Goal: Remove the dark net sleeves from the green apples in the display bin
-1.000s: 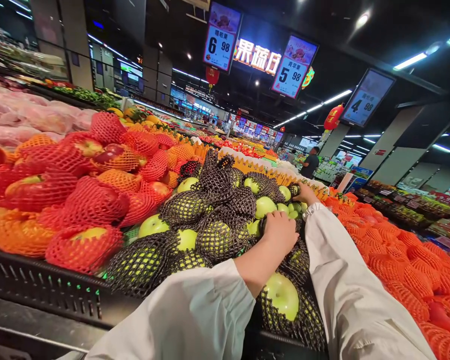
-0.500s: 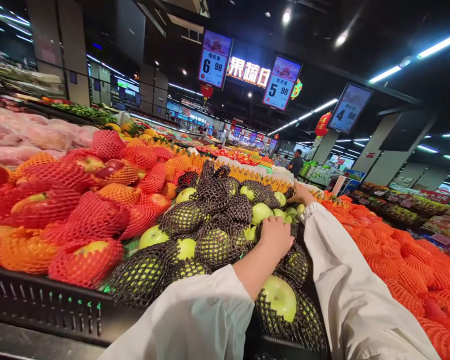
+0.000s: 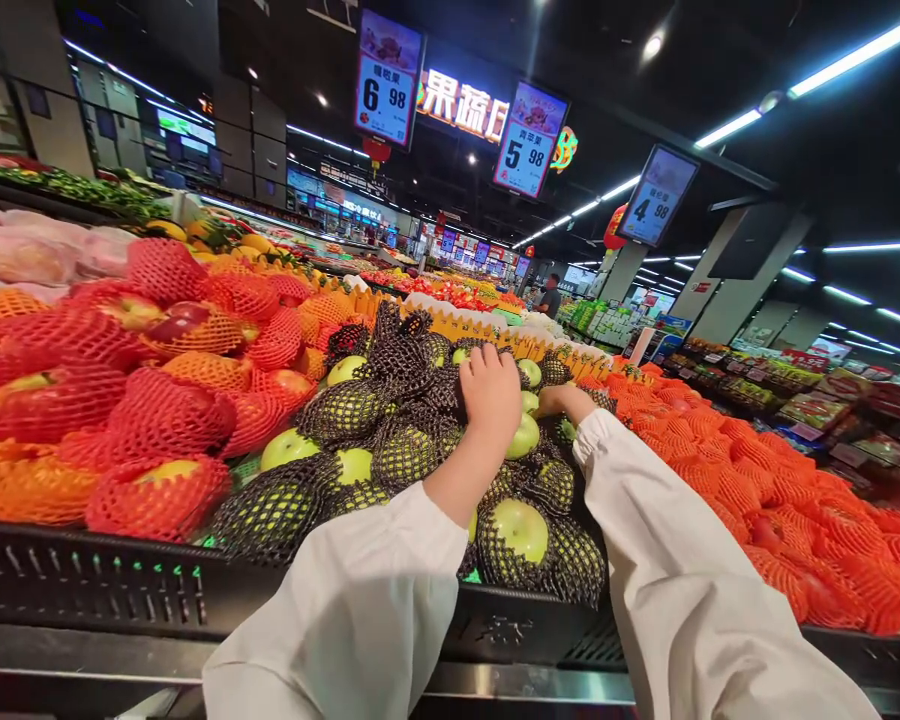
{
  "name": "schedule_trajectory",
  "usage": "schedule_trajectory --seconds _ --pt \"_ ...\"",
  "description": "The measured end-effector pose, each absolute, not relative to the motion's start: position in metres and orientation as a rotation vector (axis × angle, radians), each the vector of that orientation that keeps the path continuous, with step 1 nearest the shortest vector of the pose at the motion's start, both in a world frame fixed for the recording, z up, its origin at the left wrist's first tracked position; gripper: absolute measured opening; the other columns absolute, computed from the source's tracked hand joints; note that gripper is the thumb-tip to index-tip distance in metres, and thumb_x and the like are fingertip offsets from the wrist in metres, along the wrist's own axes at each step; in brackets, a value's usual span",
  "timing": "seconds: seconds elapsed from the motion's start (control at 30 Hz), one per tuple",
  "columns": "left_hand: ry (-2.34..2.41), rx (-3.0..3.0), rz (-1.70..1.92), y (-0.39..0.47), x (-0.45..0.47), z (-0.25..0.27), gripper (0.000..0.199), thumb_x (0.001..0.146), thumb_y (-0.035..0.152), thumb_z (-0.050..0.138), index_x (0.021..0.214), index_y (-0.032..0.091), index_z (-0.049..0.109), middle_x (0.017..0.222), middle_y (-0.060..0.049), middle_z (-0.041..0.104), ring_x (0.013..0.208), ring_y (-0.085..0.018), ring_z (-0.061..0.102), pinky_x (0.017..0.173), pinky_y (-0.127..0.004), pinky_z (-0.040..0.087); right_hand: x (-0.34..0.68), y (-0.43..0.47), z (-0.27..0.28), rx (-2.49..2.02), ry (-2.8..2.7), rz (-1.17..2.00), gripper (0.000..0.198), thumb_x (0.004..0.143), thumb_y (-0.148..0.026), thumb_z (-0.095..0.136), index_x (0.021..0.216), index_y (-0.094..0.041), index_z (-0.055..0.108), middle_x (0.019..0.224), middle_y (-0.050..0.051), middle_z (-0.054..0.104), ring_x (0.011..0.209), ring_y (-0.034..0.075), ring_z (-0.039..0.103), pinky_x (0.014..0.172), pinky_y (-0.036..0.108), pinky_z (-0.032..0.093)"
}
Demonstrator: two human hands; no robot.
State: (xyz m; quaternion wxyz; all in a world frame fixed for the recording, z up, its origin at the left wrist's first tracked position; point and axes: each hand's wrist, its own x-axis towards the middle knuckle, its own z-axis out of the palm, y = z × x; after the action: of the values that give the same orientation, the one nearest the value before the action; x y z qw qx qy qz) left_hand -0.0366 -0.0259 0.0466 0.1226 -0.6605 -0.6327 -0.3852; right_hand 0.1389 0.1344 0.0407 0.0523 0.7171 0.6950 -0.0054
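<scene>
Green apples, several in black foam nets, fill a black crate in front of me. My left hand is over the back of the pile, fingers close together and bent down around a green apple, which the hand mostly hides. Bare green apples show just right of its wrist. My right hand reaches in at the pile's right edge, beside the green apples. Its fingertips are hidden among the fruit, so its grip does not show.
Apples in red and orange foam nets are heaped on the left. Orange-netted fruit lies on the right. The crate's black front wall stands above a metal ledge. Price screens hang overhead; a person stands far back.
My left hand has moved forward and left over the pile, uncovering green apples. My right hand has come nearer and lower among the apples. The view has shifted, showing more of the crate's front.
</scene>
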Motion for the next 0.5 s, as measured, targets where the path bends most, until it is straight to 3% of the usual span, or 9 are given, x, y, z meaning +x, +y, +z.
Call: schedule_trajectory --seconds 0.13,0.23,0.37,0.5 --pt "-2.162 -1.587 -1.15 -0.019 -0.043 0.045 0.042 0.1 0.016 0.033 0.12 0.017 0.07 0.158 -0.016 0.041 0.146 -0.037 0.035 0.111 -0.056 0.037 0.125 0.125 0.018 2.14 1.948 -0.017 0.027 0.095 -0.035 0.066 0.113 -0.014 0.067 0.121 0.009 0.067 0.11 0.023 0.066 0.097 0.046 0.055" --pt "-2.303 -1.538 -1.097 -0.01 -0.042 0.04 0.037 0.098 0.021 0.042 0.122 0.018 0.07 0.164 -0.015 0.031 0.15 -0.041 0.029 0.114 -0.062 0.033 0.121 0.123 0.013 2.144 1.892 0.024 0.029 0.094 -0.031 0.068 0.117 -0.014 0.065 0.127 0.01 0.065 0.114 0.024 0.064 0.098 0.047 0.054" --pt "-2.32 -1.557 -1.086 -0.01 -0.041 0.041 0.044 0.095 0.026 0.05 0.134 0.007 0.061 0.165 -0.023 0.025 0.15 -0.039 0.029 0.117 -0.055 0.033 0.119 0.122 0.012 2.163 1.888 0.107 0.03 0.093 -0.03 0.068 0.119 -0.016 0.065 0.131 0.011 0.062 0.118 0.025 0.062 0.1 0.048 0.053" --pt "-2.219 -1.514 -1.167 -0.019 -0.044 0.048 0.042 0.093 0.027 0.054 0.129 0.007 0.063 0.167 -0.021 0.019 0.156 -0.037 0.015 0.124 -0.055 0.017 0.12 0.118 0.011 2.202 1.971 0.159 0.03 0.093 -0.031 0.068 0.118 -0.015 0.065 0.129 0.012 0.064 0.117 0.025 0.062 0.099 0.048 0.053"
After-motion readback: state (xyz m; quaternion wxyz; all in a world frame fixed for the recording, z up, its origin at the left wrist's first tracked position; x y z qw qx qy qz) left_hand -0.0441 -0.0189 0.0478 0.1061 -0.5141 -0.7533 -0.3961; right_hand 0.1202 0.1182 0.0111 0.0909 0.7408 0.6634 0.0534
